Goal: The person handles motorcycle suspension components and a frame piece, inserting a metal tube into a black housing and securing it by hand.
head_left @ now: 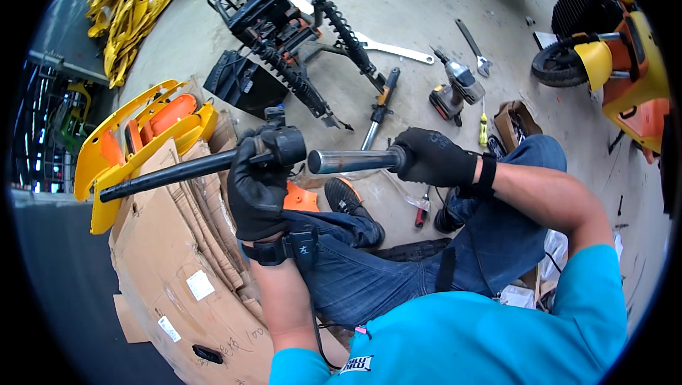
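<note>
In a black glove, my left hand (256, 204) is closed round a long black tube (167, 175) near its thick, round housing (288, 145). The thin end of this tube points to the left. My right hand (435, 158), also gloved, grips a shiny metal tube (352, 161) near its dark collar. The open end of the metal tube faces the black housing, with a small gap between them. Both parts are held roughly level above my bent legs. The right-hand end of the metal tube is hidden in my fist.
Ahead stands a black vehicle frame (277, 23) with coil shocks. On the floor lie a cordless impact driver (458, 88), an adjustable wrench (476, 50), a larger wrench (398, 50) and a screwdriver (483, 129). Flattened cardboard (170, 243) and yellow panels (106, 150) are at left.
</note>
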A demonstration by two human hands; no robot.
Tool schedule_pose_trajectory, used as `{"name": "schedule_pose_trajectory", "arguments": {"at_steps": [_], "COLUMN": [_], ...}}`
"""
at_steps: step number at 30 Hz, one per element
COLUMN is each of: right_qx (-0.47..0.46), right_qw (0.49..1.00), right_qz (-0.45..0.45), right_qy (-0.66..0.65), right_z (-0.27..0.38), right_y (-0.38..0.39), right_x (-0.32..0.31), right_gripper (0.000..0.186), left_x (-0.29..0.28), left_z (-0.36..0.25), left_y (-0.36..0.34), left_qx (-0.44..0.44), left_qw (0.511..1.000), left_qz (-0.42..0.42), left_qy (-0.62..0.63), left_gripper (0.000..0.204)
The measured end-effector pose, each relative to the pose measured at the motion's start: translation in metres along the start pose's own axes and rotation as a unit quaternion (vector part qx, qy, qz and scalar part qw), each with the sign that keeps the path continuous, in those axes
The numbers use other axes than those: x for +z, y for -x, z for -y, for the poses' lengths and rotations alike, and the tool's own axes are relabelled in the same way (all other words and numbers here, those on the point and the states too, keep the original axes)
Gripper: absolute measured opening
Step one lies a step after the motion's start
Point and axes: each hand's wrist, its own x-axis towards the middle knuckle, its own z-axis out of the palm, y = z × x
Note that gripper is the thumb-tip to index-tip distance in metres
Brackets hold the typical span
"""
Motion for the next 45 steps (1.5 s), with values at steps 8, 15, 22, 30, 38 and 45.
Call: {"name": "schedule_pose_trajectory", "arguments": {"at_steps": [8,15,22,30,38,45], "right_qx": [0.034,0.035,0.072,0.050,0.053,0.059], "right_qw": [0.999,0.999,0.996,0.998,0.996,0.997], "right_qz": [0.014,0.019,0.056,0.032,0.037,0.053], "right_qy": [-0.026,-0.020,0.001,-0.034,-0.054,-0.020], "right_z": [0.001,0.000,0.004,0.004,0.011,0.007], "right_y": [0.001,0.000,-0.001,0.000,0.001,0.000], "right_x": [0.002,0.004,0.001,0.004,0.000,0.001], "right_gripper": [0.033,0.031,0.039,0.028,0.028,0.034], "left_x": [0.002,-0.003,0.003,-0.003,-0.010,-0.009], "left_z": [0.001,-0.003,-0.002,-0.004,-0.003,-0.003], "left_y": [0.001,0.001,0.003,0.000,0.000,-0.001], "left_qx": [0.014,-0.015,0.005,-0.002,0.022,0.014], "left_qw": [0.997,0.997,0.994,0.995,0.995,0.994], "left_qz": [-0.046,-0.040,-0.066,-0.075,-0.051,-0.068], "left_qy": [-0.063,-0.061,-0.089,-0.067,-0.087,-0.088], "left_gripper": [0.039,0.037,0.040,0.039,0.034,0.042]}}
